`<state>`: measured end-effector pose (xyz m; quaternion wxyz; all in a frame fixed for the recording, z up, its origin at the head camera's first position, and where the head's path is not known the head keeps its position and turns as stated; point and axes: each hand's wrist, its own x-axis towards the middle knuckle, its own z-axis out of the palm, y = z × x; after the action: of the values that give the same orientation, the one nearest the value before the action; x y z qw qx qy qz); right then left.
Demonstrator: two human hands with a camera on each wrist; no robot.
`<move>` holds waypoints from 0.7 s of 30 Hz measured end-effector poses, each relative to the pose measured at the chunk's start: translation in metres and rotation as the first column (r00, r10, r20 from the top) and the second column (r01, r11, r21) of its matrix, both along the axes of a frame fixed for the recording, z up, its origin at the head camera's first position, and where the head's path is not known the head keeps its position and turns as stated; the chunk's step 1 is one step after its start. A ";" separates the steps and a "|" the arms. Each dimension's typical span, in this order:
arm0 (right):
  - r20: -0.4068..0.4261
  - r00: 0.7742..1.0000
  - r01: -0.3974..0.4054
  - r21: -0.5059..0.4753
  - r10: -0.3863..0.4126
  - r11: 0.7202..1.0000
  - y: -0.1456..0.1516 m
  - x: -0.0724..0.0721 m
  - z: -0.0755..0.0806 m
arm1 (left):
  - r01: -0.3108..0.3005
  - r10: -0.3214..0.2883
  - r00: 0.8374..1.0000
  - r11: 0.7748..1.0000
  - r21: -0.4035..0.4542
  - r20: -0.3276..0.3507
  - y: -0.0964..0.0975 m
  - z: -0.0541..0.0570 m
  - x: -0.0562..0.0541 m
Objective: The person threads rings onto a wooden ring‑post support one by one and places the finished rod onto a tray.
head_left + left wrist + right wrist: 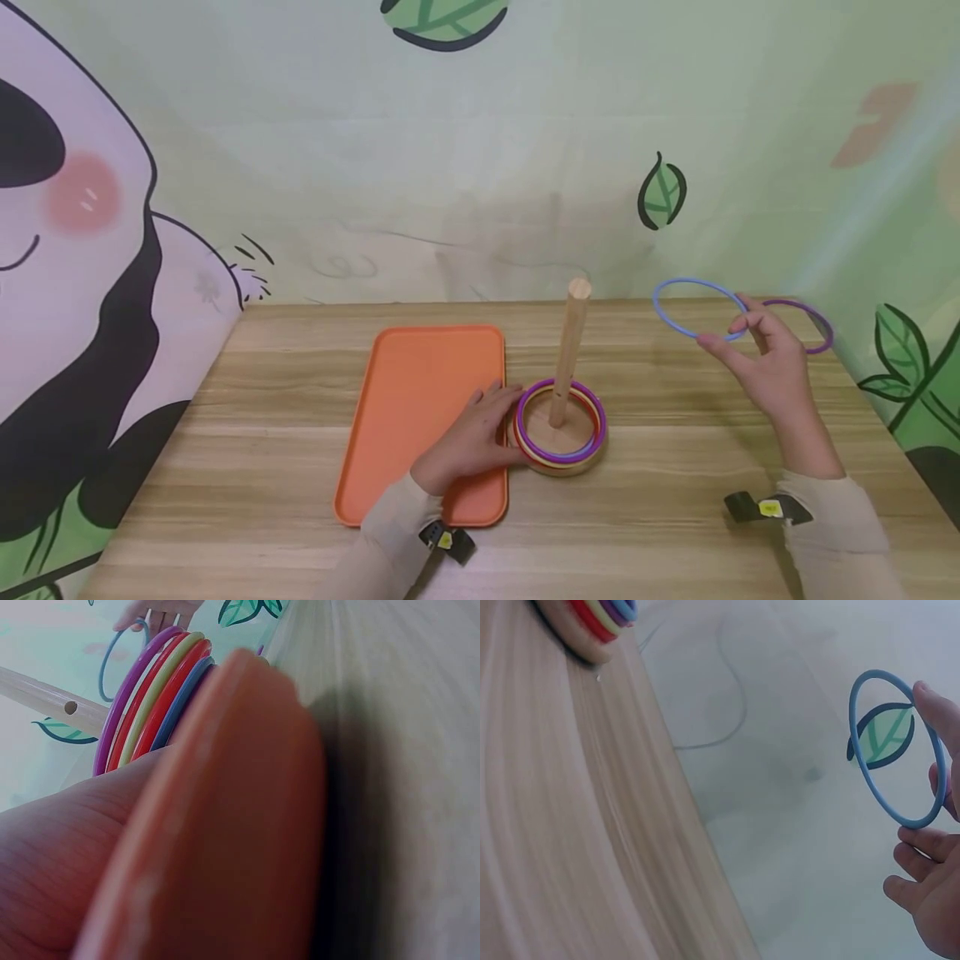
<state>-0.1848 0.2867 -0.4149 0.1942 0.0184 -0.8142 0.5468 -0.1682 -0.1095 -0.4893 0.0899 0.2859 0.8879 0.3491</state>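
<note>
A light blue ring (pixel 687 281) is pinched between the thumb and fingers of my right hand (pixel 772 371), raised at the right in the head view. In the right wrist view the same blue ring (pixel 853 712) stands almost edge-up by the fingertips. A wooden ring stand with an upright post (pixel 572 350) and round base (pixel 562 472) stands near the middle. Several coloured rings lie stacked round its foot, a purple ring (pixel 558 457) uppermost. My left hand (pixel 468 437) rests against the stand's left side, fingers extended and thumb apart, over the orange tray's right edge.
The orange tray (pixel 431 375) lies flat left of the stand. Another purple ring (pixel 829 329) lies at the table's far right, partly behind my right hand. A printed backdrop (pixel 487 183) rises behind the wooden table (pixel 240 467).
</note>
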 end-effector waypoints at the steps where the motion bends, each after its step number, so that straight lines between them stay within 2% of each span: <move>1: 0.005 1.000 -0.002 0.007 0.002 1.000 -0.001 0.001 0.002 | 0.001 -0.001 1.000 1.000 0.004 -0.001 0.000 0.000 0.000; 7: 0.011 0.999 -0.030 0.020 0.030 0.999 -0.002 0.001 0.007 | 0.003 -0.003 1.000 1.000 0.003 -0.013 0.000 -0.004 -0.001; 11: -0.002 0.999 -0.041 0.022 0.042 0.999 -0.004 0.000 0.010 | 0.001 -0.001 1.000 1.000 0.001 -0.011 -0.001 -0.002 -0.001; 16: -0.008 0.999 -0.035 0.018 0.035 0.999 -0.005 0.004 0.016 | 0.002 -0.002 1.000 1.000 0.009 -0.019 -0.001 0.001 -0.001; 21: -0.036 0.999 -0.028 0.017 0.028 0.999 -0.007 0.007 0.024 | 0.007 -0.007 1.000 1.000 -0.002 -0.021 -0.001 -0.001 -0.001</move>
<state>-0.1776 0.2796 -0.3912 0.2013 0.0413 -0.8146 0.5424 -0.1692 -0.1105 -0.4899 0.0821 0.2927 0.8880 0.3450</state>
